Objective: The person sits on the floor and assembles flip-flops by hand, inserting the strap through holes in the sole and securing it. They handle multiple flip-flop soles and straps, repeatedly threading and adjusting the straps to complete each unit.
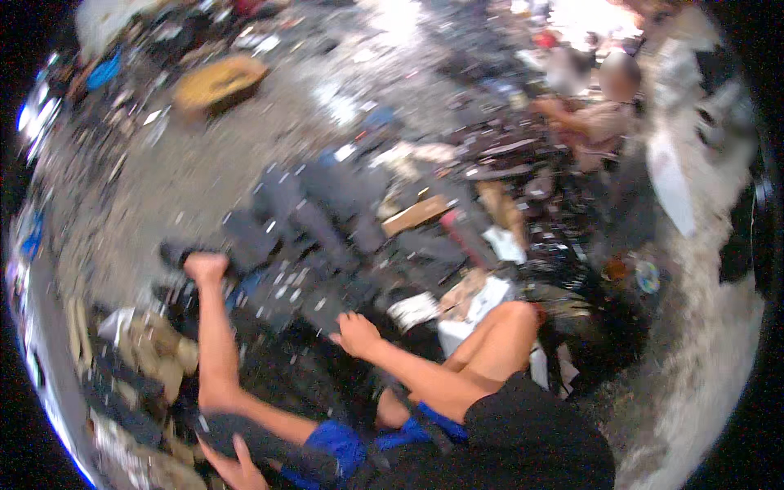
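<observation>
From far off, I look down through the head camera, and the view is very smeared. Any words or labels here are too blurry for me to read.

My left hand is low in the frame, left of the middle. Its thumb and a finger are spread apart at the edge of a dark grey flat piece. That piece lies along the left leg, just above the hand and a bit to its right. The hand seems to touch it, but I cannot tell if it is gripping.

My right hand is near the middle, with its fingers curled in. I cannot tell if it holds anything. More dark grey pieces lie in a heap above it.

A white cloth is just right of that hand. A brown block sits higher up, close to the heap. In the upper left, a yellow thing is on the ground. Two other people are in the upper right.
</observation>
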Motion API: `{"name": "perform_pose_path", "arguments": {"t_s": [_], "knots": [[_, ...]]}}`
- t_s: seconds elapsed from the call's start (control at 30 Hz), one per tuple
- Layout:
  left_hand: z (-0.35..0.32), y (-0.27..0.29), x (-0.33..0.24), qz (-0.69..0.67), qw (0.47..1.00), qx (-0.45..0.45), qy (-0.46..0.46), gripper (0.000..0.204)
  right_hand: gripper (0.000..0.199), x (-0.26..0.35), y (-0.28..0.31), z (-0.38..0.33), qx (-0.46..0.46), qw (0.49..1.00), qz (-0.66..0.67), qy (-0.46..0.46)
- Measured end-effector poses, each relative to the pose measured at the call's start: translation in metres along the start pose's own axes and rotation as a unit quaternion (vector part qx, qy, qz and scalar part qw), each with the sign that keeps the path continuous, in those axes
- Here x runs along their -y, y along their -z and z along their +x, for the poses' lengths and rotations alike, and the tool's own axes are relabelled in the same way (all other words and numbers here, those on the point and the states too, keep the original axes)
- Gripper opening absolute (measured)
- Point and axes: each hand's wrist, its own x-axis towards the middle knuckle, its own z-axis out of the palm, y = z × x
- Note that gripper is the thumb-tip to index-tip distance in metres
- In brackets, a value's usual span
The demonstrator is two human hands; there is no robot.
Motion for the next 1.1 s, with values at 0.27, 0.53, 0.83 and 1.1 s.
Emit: {"name": "perform_pose_path", "arguments": {"t_s": [0.27, 0.53, 0.83, 1.1], "knots": [[-0.064, 0.024, -0.004, 0.358, 0.925, -0.03, -0.122, 0.076, 0.013, -0.082, -0.033, -0.005, 0.048, 0.991, -0.126, -0.01], [-0.014, -0.029, -0.018, 0.204, 0.915, 0.051, -0.344, 0.034, 0.013, -0.081, -0.039, -0.011, -0.068, 0.977, -0.203, 0.005], [0.005, -0.104, 0.009, 0.088, 0.947, 0.248, -0.186, 0.031, 0.026, -0.046, 0.002, -0.007, -0.037, 0.997, -0.051, -0.045], [0.047, -0.125, -0.012, -0.073, 0.986, 0.152, 0.012, 0.026, 0.025, 0.061, -0.002, -0.013, 0.145, 0.885, 0.378, 0.231]]}}
